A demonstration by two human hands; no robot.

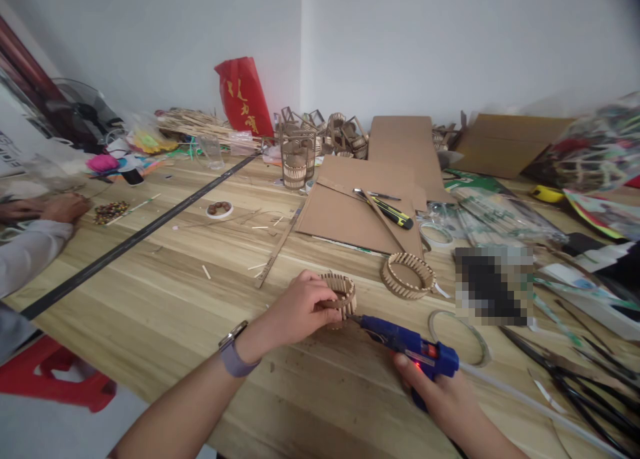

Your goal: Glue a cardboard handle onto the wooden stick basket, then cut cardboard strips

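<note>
My left hand (307,309) is closed round the left side of a small ring of wooden slats (347,289), with thumb and fingers gripping its rim just above the table. In my right hand (435,392) is a blue hot glue gun (407,339), pointed left. Its nozzle reaches the near right side of the ring; whether it touches I cannot tell. A red light glows by my right thumb, and a pale glue stick trails from the gun's back. A second slatted ring (409,275) lies to the right, apart from both hands.
Cardboard sheets (345,212) lie ahead, with a yellow-black utility knife (393,212) on them. Black-handled scissors (565,379) and a tape roll (460,335) are at right. Several slatted pieces (345,135) pile at the wall. A co-worker's hands (63,209) rest at far left near beads (111,212).
</note>
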